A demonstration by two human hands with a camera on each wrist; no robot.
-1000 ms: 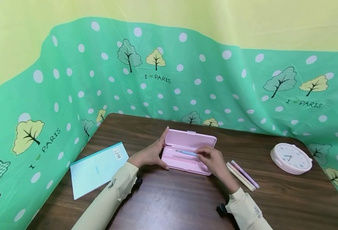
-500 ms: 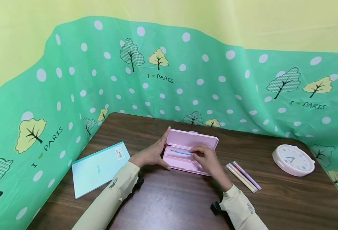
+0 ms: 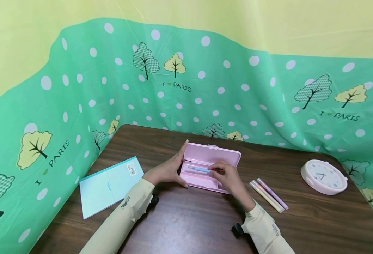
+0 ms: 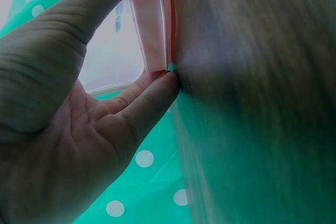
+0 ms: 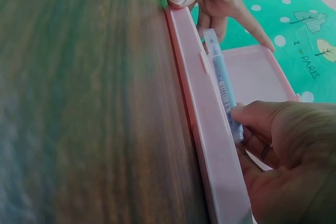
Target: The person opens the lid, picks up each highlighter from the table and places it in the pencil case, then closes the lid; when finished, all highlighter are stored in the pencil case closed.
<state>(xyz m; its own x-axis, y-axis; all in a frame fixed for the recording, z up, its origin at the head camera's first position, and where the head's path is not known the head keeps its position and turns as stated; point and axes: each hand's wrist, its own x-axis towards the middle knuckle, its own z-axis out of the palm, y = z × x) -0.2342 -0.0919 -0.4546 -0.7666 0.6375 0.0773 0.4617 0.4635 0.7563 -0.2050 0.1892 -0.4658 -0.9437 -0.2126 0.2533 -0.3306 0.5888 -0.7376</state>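
A pink pencil case (image 3: 202, 180) lies on the table with its lid (image 3: 210, 154) up. My left hand (image 3: 167, 170) grips the case's left end, the thumb at the front edge and the other fingers spread toward the lid. In the left wrist view, that hand's fingertips (image 4: 170, 80) touch the case's corner. My right hand (image 3: 229, 178) pinches one end of a light blue pen (image 3: 200, 169) over the back compartment. The right wrist view shows the pen (image 5: 223, 77) with a translucent cap and a barcode label. Whether it touches the compartment floor cannot be told.
Several pastel pens (image 3: 269, 195) lie to the right of the case. Farther right stands a round pink clock (image 3: 324, 177). A light blue notebook (image 3: 110, 188) lies at the left. A green and yellow curtain (image 3: 186, 77) hangs behind the table (image 3: 186, 218).
My right hand has moved left with the pen, then lowered it slightly in the case. My left hand keeps its grip on the case. The view has shifted slightly.
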